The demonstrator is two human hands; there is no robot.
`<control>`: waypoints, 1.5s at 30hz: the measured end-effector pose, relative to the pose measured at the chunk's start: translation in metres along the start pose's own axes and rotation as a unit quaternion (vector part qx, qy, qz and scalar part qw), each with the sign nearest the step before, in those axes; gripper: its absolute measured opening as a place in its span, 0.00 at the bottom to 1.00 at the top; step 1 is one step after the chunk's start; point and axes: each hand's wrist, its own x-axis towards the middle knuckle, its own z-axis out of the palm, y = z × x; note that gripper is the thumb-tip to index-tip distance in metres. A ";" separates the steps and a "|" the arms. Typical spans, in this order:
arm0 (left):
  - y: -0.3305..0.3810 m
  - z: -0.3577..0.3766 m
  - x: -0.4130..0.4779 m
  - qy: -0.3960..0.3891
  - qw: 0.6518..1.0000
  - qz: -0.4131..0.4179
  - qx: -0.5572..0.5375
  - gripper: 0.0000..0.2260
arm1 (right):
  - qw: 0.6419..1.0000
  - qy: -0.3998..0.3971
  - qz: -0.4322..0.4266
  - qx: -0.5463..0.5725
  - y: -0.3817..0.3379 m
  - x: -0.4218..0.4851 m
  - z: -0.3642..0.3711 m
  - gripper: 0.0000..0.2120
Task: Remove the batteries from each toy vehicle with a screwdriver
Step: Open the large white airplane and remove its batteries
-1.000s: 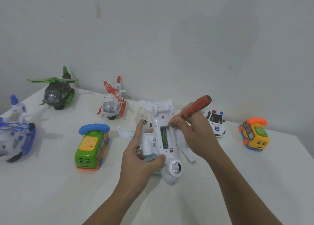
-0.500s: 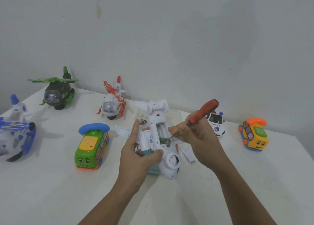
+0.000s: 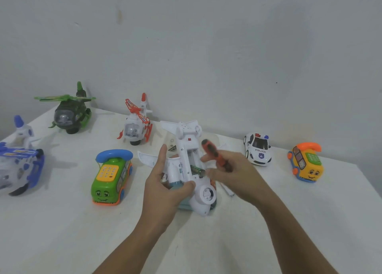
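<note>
A white toy airplane lies belly up at the middle of the table, its battery compartment open. My left hand grips its fuselage from the left, thumb across the underside. A green battery sticks out of the compartment at an angle. My right hand holds the red-handled screwdriver in its palm, and its fingertips touch the battery's end. The screwdriver's tip is hidden by my hand.
A green phone bus stands to the left, a blue-white helicopter at the far left. A green helicopter and a red-white helicopter stand at the back. A police car and a yellow phone bus stand to the right, against the wall.
The screwdriver tip pried a battery up out of the compartment. My right hand then turned the screwdriver back into the palm and reached its fingers to the raised battery. The airplane shifted slightly.
</note>
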 end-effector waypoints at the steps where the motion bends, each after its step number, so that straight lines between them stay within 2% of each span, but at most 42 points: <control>1: 0.000 0.000 -0.001 0.000 1.000 0.001 0.004 0.45 | 1.000 -0.011 -0.002 -0.006 0.002 0.000 0.004 0.06; 8: 0.004 -0.003 -0.004 0.015 0.999 -0.001 0.030 0.44 | 1.000 -0.001 -0.029 0.001 0.011 0.002 0.019 0.06; 10: 0.005 -0.004 -0.004 0.022 0.999 -0.003 0.031 0.44 | 0.998 0.014 -0.027 0.050 0.008 0.003 0.016 0.03; 13: 0.007 -0.010 -0.004 0.047 0.998 -0.007 0.028 0.44 | 0.984 0.064 -0.003 0.167 0.007 0.000 0.008 0.05; 16: 0.009 -0.016 -0.002 0.067 0.998 -0.003 0.019 0.44 | 0.975 0.113 0.026 0.191 0.016 -0.006 0.006 0.05; 19: 0.009 -0.020 -0.001 0.098 0.995 0.012 0.007 0.44 | 0.979 0.142 0.064 0.135 0.037 -0.014 0.018 0.05; 22: 0.008 -0.025 0.000 0.120 0.992 0.022 -0.001 0.44 | 0.983 0.164 0.071 0.031 0.056 -0.024 0.037 0.08; 28: 0.013 -0.030 0.003 0.128 0.992 0.017 -0.007 0.45 | 0.971 0.160 -0.017 -0.179 0.083 -0.037 0.074 0.13; 34: 0.018 -0.031 0.006 0.130 0.991 0.009 -0.006 0.45 | 0.941 0.190 -0.045 -0.276 0.090 -0.039 0.087 0.10; 38: 0.017 -0.032 0.007 0.125 0.992 0.001 -0.010 0.45 | 0.948 0.183 -0.028 -0.259 0.088 -0.037 0.087 0.10; 41: 0.016 -0.031 0.007 0.120 0.993 -0.003 -0.009 0.45 | 0.969 0.164 -0.008 -0.187 0.082 -0.037 0.082 0.11; 45: 0.012 -0.030 0.009 0.105 0.994 -0.004 -0.017 0.44 | 0.977 0.181 0.101 -0.051 0.075 -0.031 0.058 0.08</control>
